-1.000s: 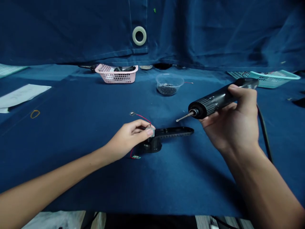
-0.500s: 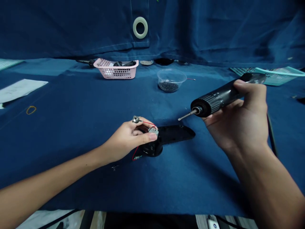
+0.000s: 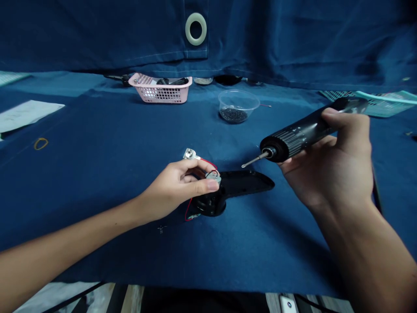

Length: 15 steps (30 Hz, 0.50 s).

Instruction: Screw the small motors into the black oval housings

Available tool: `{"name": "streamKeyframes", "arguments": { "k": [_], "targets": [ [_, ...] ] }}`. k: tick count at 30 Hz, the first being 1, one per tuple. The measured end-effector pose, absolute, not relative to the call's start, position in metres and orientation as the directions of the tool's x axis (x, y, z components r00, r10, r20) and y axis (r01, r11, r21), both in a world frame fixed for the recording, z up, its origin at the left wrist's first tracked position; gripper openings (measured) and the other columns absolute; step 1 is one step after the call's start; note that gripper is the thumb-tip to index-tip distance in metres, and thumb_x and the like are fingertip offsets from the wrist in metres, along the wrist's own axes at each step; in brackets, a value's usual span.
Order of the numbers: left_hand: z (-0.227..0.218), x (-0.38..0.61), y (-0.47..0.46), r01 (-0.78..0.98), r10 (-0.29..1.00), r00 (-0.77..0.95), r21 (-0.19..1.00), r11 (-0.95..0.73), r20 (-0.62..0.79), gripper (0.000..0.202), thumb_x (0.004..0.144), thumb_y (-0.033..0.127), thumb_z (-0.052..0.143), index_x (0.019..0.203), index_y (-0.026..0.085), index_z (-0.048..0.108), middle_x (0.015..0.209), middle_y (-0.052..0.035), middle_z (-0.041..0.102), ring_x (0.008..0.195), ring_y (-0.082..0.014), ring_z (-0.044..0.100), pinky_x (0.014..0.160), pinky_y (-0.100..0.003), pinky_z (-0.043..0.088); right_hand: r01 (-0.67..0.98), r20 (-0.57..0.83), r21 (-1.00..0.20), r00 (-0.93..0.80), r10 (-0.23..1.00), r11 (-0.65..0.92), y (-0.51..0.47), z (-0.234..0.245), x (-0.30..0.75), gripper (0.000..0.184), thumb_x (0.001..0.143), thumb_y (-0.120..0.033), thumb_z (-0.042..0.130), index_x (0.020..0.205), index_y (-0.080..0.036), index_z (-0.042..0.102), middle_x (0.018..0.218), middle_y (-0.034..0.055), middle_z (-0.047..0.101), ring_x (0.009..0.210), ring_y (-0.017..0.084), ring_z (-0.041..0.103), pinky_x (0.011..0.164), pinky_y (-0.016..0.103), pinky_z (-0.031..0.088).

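My left hand (image 3: 182,184) pinches a small silver motor (image 3: 213,176) with red and black wires, right above the round end of a black plastic housing (image 3: 234,187) lying on the blue cloth. A small metal contact (image 3: 190,153) on a red wire sticks up over my fingers. My right hand (image 3: 329,167) is wrapped round a black electric screwdriver (image 3: 301,134); its bit (image 3: 252,160) points left and hovers just above the housing's long end, apart from it.
A clear plastic bowl (image 3: 238,105) of small dark screws sits behind the housing. A pink basket (image 3: 159,88) with dark parts stands at the back, a teal basket (image 3: 379,103) at the far right. Paper (image 3: 24,114) and a rubber band (image 3: 41,143) lie at left.
My left hand has lifted the motor and its wires a little, and the metal contact now sits above my fingers. The housing has turned slightly. The screwdriver has barely moved.
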<state>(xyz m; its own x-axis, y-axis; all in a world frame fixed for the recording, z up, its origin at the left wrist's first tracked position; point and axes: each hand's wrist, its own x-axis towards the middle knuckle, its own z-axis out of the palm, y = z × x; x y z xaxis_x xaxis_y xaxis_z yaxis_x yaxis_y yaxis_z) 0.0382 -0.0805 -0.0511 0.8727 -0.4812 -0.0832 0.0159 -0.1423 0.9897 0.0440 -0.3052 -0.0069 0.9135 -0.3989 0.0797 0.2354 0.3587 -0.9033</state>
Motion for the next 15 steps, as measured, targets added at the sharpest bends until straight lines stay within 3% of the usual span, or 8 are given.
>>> {"name": "streamKeyframes", "arguments": {
  "k": [10, 15],
  "targets": [
    [-0.0517, 0.0377, -0.0786, 0.073, -0.473, 0.874, 0.993, -0.093, -0.109, 0.028, 0.083, 0.043, 0.072, 0.095, 0.020, 0.065, 0.097, -0.0014, 0.062, 0.086, -0.0127, 0.057, 0.072, -0.020, 0.046, 0.207, 0.082, -0.927, 0.925, -0.370, 0.311, -0.3019, -0.0085, 0.0434, 0.017, 0.081, -0.031, 0.051, 0.070, -0.021, 0.041, 0.058, -0.0025, 0.041, 0.045, 0.010, 0.043, 0.039, 0.024, 0.040],
    [-0.0528, 0.0389, -0.0787, 0.079, -0.463, 0.878, 0.990, -0.114, -0.123, 0.028, 0.082, 0.045, 0.072, 0.094, 0.020, 0.064, 0.087, -0.0001, 0.060, 0.074, -0.0100, 0.053, 0.065, -0.020, 0.042, 0.209, 0.081, -0.925, 0.925, -0.372, 0.318, -0.3005, -0.0080, 0.0436, 0.016, 0.080, -0.030, 0.051, 0.071, -0.021, 0.041, 0.057, -0.0033, 0.040, 0.043, 0.008, 0.040, 0.038, 0.022, 0.039]
  ]
}}
